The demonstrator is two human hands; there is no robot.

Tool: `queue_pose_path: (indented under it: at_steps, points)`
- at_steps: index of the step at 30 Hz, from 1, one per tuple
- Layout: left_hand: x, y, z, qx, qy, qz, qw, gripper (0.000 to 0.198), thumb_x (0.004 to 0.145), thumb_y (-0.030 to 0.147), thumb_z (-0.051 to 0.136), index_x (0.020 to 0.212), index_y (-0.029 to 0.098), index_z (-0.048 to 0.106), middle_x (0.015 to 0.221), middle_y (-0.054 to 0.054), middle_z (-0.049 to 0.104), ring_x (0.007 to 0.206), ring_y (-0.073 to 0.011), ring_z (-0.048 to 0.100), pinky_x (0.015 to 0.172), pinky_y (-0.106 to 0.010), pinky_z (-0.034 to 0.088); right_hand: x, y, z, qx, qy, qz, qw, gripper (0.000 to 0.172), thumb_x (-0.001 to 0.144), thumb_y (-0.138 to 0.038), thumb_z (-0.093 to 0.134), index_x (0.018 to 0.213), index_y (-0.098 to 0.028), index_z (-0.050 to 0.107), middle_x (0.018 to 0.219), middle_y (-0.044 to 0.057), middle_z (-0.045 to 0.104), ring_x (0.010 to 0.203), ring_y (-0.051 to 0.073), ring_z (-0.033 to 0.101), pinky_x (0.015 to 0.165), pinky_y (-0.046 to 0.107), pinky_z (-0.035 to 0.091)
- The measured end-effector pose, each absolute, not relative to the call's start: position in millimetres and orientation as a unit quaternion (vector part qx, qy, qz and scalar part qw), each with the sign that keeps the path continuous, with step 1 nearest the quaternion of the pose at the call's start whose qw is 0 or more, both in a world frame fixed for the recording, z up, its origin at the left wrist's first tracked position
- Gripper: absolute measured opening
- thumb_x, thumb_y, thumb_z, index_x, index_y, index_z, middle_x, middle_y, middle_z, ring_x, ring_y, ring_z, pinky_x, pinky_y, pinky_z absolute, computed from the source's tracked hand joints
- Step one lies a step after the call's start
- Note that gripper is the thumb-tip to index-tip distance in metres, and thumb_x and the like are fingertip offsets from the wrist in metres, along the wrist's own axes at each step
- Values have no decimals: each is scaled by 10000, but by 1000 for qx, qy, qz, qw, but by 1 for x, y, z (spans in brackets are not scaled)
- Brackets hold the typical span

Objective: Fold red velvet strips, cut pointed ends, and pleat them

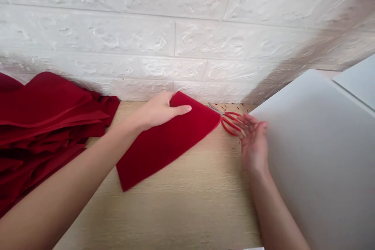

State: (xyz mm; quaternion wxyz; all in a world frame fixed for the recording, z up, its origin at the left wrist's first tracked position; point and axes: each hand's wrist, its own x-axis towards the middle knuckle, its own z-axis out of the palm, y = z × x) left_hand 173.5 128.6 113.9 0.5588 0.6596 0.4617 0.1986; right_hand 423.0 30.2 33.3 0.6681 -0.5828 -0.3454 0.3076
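Left hand (159, 110) at centre frame, gripping the upper edge of a folded red felt piece (166, 142), thumb lying across its top face. The piece lies flat on the wooden counter (187, 203), running from centre down toward lower left. Right hand (253, 140) right of centre, fingers open and spread, tips resting on the red handles of scissors (231, 122) that lie on the counter just beside the felt's right corner. Heap of red fabric (43, 125) at left edge. White board (316, 156) fills the right. White brick wall (175, 27) behind.
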Motion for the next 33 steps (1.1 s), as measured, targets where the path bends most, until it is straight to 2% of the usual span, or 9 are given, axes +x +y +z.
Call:
queue_pose_path:
  at_steps: [2,5,8,11,16,21,23,27,33]
  points:
    - [178,115,111,584,471,243,614,294,802,420,750,967,181,703,952,-108,778,791,-266,736,656,-336,551,414,33,35,-557,-316,453,621,680,809,-852,493,1098,-257,651,1143,91,702,974,251,707,797,396,594]
    - [177,88,95,486,454,295,686,337,772,371,804,1016,177,674,1031,-101,771,889,-254,735,766,-358,581,396,33,40,-508,-269,643,506,760,829,-872,411,1077,-205,678,1043,121,751,809,217,731,689,335,600]
    - [167,66,79,404,420,315,749,431,766,322,820,1132,180,641,1136,-105,754,997,-260,727,853,-372,585,379,32,46,-486,-237,704,461,532,894,-692,572,1052,-196,680,1050,94,765,714,160,723,653,281,596]
    - [158,57,71,370,398,328,773,532,771,290,818,1243,193,592,1232,-110,723,1085,-274,706,901,-381,577,367,37,49,-478,-220,700,483,315,835,-394,784,1056,-209,656,1077,52,765,768,138,735,684,245,601]
    - [156,51,63,473,401,321,716,606,821,271,757,1373,219,513,1389,-117,639,1222,-297,641,1021,-443,523,356,64,52,-495,-161,642,562,396,699,-186,873,1001,-228,621,883,-1,770,775,132,733,712,220,604]
    - [148,39,63,564,391,268,676,578,830,278,751,1374,247,558,1423,-96,619,1310,-290,581,1100,-458,469,352,71,62,-490,-245,632,548,513,622,-289,906,1043,-243,616,858,-2,769,780,221,748,724,362,636]
    - [141,40,66,530,369,241,725,537,833,374,764,1326,232,605,1324,-114,683,1177,-288,668,1001,-441,538,348,61,68,-497,-311,603,541,596,626,-331,905,1126,-264,587,930,12,777,817,238,752,715,388,639]
    - [129,52,71,422,371,301,770,501,898,588,628,1191,187,696,1105,-132,764,893,-246,742,801,-371,591,337,37,74,-509,-426,543,515,536,738,-392,837,1183,-294,552,1065,40,765,899,236,745,718,375,639]
    - [126,55,70,517,489,372,596,313,875,469,694,1011,197,768,980,-65,784,851,-199,712,748,-286,566,326,26,68,-522,-427,517,528,436,812,-482,776,1142,-282,573,1061,54,766,864,211,737,683,329,619]
